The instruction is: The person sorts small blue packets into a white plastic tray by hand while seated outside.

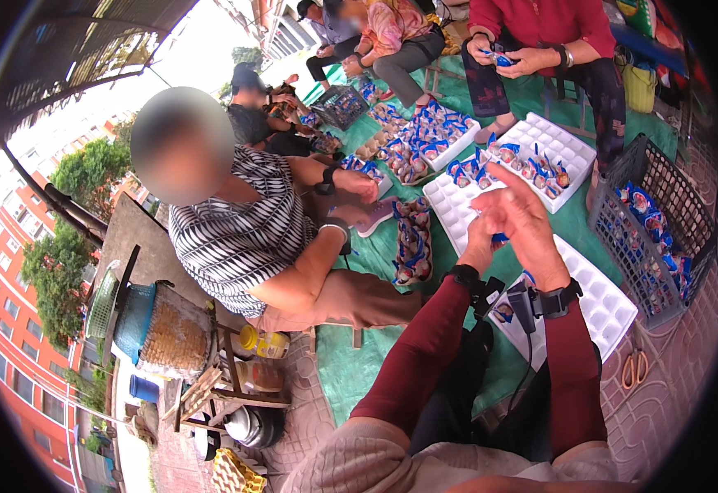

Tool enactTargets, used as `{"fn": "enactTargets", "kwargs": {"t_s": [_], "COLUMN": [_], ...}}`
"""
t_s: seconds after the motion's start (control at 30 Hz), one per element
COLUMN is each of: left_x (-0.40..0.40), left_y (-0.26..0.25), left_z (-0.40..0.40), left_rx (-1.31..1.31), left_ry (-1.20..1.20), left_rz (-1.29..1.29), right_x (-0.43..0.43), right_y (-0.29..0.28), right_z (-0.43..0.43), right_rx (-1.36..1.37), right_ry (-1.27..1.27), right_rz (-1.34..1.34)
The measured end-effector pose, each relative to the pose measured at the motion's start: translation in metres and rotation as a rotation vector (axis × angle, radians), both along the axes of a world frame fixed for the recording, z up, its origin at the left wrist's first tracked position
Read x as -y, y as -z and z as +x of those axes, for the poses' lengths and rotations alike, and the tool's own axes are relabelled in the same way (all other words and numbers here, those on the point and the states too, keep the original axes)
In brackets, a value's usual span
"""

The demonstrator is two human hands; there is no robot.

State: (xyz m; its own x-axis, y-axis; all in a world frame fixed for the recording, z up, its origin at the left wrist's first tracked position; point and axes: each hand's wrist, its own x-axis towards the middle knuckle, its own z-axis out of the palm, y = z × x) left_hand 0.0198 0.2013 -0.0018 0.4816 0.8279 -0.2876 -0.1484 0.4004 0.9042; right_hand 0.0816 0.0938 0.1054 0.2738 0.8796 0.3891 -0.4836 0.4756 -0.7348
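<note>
My left hand (481, 237) and my right hand (522, 231) meet above white moulded trays. A bit of blue wrapper (499, 238) shows between them; the left fingers seem closed around this small packet, most of which is hidden. On the right hand the index finger is stretched out, and its grip is hidden. Beneath the hands lies a white tray (442, 200) with round cups, holding several blue-and-clear wrapped packets (466, 172) at its far end. Nearer my lap is a second white tray (599, 302), with one wrapped packet (503, 312) near its left edge.
A dark plastic crate (636, 252) with wrapped packets stands at right, near orange-handled scissors (634, 370) on the paving. Another filled tray (574, 138) lies beyond. A person in a patterned top (241, 234) sits close at left; others sit around the green sheet (359, 370).
</note>
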Motion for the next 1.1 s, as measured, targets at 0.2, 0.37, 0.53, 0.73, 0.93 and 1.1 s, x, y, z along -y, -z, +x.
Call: {"fn": "enactTargets", "kwargs": {"t_s": [0.2, 0.37, 0.53, 0.73, 0.93, 1.1], "left_x": [-0.013, -0.019, -0.038, -0.058, -0.051, -0.043], "left_y": [0.032, 0.019, -0.009, 0.015, 0.012, -0.033], "left_z": [-0.009, -0.008, -0.041, -0.104, -0.114, -0.106], "left_rx": [0.313, 0.497, 0.610, 0.657, 0.554, 0.641], "left_ry": [0.302, 0.358, -0.242, -0.450, -0.502, -0.334], "left_rz": [-0.014, -0.120, -0.378, -0.365, -0.383, -0.266], "right_x": [0.041, 0.034, 0.028, 0.022, 0.013, 0.016], "right_y": [-0.062, -0.008, 0.074, 0.132, 0.145, 0.111], "right_z": [-0.059, -0.008, 0.046, 0.102, 0.091, 0.078], "right_rx": [0.541, 0.265, -0.041, -0.538, -0.474, -0.309], "right_ry": [-0.719, -0.174, 0.055, 0.103, 0.091, -0.054], "right_rz": [0.353, -0.130, -0.473, -0.356, -0.446, -0.384]}}
